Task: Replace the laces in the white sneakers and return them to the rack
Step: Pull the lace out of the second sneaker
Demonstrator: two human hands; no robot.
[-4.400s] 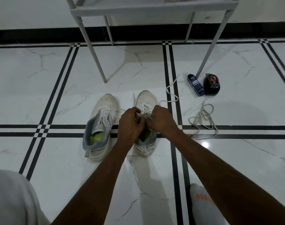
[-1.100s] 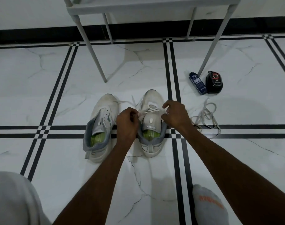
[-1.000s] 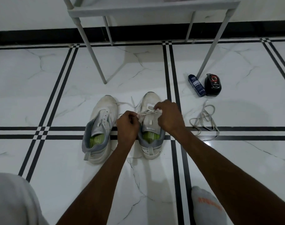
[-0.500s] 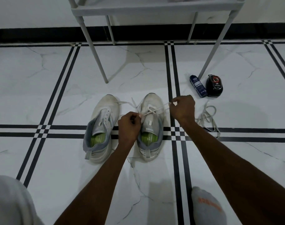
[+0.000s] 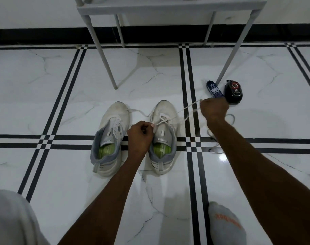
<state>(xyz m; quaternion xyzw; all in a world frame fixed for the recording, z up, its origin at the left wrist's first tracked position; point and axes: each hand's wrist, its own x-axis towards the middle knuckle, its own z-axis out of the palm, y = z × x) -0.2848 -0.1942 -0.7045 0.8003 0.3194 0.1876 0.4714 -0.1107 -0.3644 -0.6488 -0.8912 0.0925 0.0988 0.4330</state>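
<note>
The left hand (image 5: pixel 142 134) pinches the lace (image 5: pixel 179 113) at the right sneaker (image 5: pixel 164 137), steadying it. The right hand (image 5: pixel 214 110), farther out, grips the lace's free length taut, likely drawing slack through. Left of both, the other sneaker (image 5: pixel 111 138) waits unlaced; beyond stands the rack (image 5: pixel 168 9).

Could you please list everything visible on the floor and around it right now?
sneakers: 2, white with grey collars and green insoles, side by side on the floor, left, right
lace: 1, white, partly threaded in the right sneaker, pulled rightward
loose lace: 1, white, on the floor behind the right arm
bottle: 1, blue, lying by the rack leg
black case: 1, black with red mark, beside the bottle
rack: 1, white, at top
sock: 1, grey, bottom right
left hand: pinches the lace
right hand: grips the lace
</note>
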